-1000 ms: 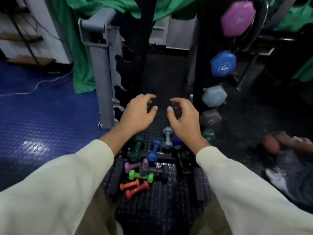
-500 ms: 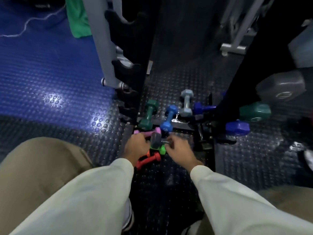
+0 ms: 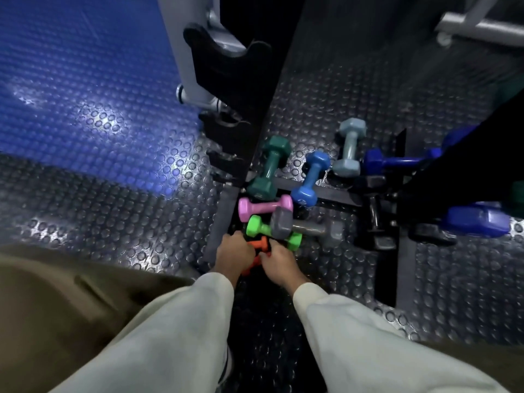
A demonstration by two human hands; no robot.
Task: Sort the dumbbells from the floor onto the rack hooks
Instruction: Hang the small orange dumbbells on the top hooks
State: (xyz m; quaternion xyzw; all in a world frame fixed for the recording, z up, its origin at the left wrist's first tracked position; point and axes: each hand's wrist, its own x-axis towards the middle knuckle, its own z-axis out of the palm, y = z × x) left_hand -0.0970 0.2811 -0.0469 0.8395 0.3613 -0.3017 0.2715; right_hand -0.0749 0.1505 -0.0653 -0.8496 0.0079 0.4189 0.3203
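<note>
Several small dumbbells lie on the studded floor between the rack's two black posts. My left hand (image 3: 234,252) grips an orange dumbbell (image 3: 260,244), whose end shows past the fingers. My right hand (image 3: 276,263) curls over a second, red-orange dumbbell (image 3: 253,265), mostly hidden between the hands. Just beyond lie a green dumbbell (image 3: 255,226), a grey dumbbell (image 3: 283,225) and a pink dumbbell (image 3: 265,207). Farther back are a dark green dumbbell (image 3: 269,168), a blue dumbbell (image 3: 310,180), a pale grey-blue dumbbell (image 3: 350,148) and a dark blue dumbbell (image 3: 397,161).
The left rack post (image 3: 249,89) carries bare black hooks. The right rack post (image 3: 453,171) slants across, with a large blue dumbbell (image 3: 476,222) hanging low on it. A grey machine frame (image 3: 181,52) stands on the blue mat (image 3: 71,80). My knees flank both arms.
The view has dropped closer to the floor. Both hands have moved from the grey and pink dumbbells back to the two orange ones nearest me and closed on them.
</note>
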